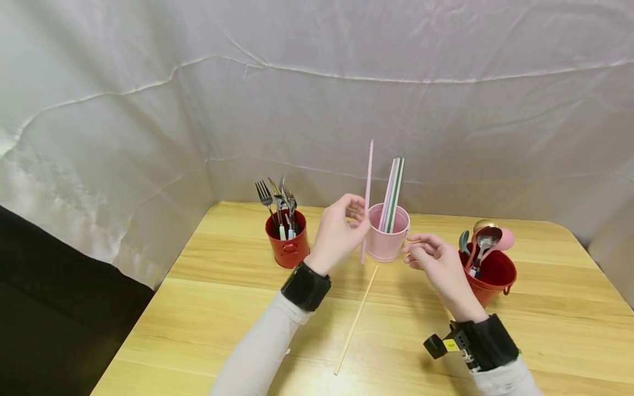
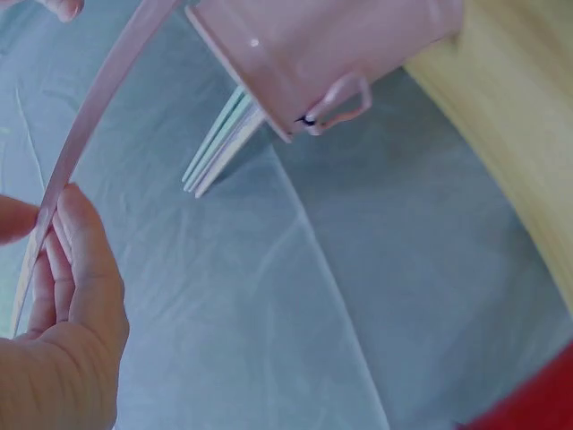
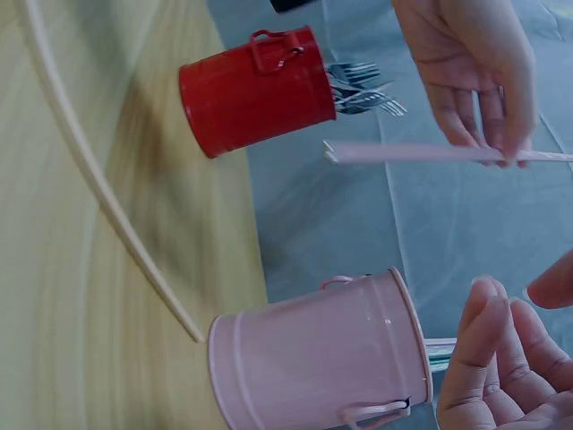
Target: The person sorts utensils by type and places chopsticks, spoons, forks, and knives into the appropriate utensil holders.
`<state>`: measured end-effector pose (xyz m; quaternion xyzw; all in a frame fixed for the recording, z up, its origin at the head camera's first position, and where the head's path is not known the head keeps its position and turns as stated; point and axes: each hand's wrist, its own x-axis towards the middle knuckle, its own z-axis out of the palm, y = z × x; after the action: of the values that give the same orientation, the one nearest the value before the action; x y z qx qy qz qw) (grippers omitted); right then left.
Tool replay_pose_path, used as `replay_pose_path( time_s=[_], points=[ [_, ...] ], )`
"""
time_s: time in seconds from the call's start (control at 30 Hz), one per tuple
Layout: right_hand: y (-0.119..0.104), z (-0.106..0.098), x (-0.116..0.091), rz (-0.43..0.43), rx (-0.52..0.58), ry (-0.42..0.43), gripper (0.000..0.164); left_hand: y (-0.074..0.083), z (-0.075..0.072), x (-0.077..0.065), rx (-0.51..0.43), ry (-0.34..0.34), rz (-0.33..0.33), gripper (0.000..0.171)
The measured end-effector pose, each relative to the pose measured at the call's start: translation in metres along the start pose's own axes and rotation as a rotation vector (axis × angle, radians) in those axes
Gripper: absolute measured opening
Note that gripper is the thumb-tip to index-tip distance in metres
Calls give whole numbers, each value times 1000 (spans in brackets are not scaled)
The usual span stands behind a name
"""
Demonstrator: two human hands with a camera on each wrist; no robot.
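Observation:
My left hand (image 1: 358, 215) pinches a long pink chopstick (image 1: 368, 192) and holds it nearly upright, just left of a pink bucket (image 1: 383, 247). Several pastel chopsticks (image 1: 393, 192) stand in that bucket. The left wrist view shows the pink chopstick (image 2: 89, 116) running past my fingers (image 2: 81, 260), with the pink bucket (image 2: 322, 54) beyond. My right hand (image 1: 420, 250) hovers at the bucket's right side, fingers loosely curled, holding nothing. In the right wrist view its fingers (image 3: 501, 358) lie beside the pink bucket (image 3: 322, 363). A beige chopstick (image 1: 355, 322) lies on the table between my forearms.
A red bucket of forks (image 1: 287, 247) stands left of my left hand. A red bucket of spoons (image 1: 495, 275) stands right of my right hand. The wooden table (image 1: 198, 308) is backed by a white cloth wall (image 1: 317, 82); its left edge drops into darkness.

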<state>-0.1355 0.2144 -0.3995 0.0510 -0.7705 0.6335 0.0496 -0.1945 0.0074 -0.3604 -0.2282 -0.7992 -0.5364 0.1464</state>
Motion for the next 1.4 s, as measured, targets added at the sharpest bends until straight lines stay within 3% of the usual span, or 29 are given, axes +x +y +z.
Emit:
replay_pose_path(
  time_s=[0.23, 0.5, 0.7, 1.0, 1.2, 1.4],
  points=[
    [-4, -4, 5, 9, 106, 25, 33, 7, 13, 29, -55, 47, 54, 22],
    [-1, -1, 3, 9, 91, 24, 32, 4, 28, 49, -78, 82, 60, 21],
    [-1, 2, 3, 13, 94, 27, 33, 1, 36, 59, -9, 69, 37, 20],
    [4, 7, 7, 26, 54, 30, 31, -16, 45, 59, 200, 32, -48, 15],
    [6, 9, 5, 46, 47, 20, 31, -28, 49, 52, 270, 0, -135, 19],
    [9, 9, 1, 56, 26, 18, 30, -36, 46, 42, 293, 6, -129, 20]
  ],
)
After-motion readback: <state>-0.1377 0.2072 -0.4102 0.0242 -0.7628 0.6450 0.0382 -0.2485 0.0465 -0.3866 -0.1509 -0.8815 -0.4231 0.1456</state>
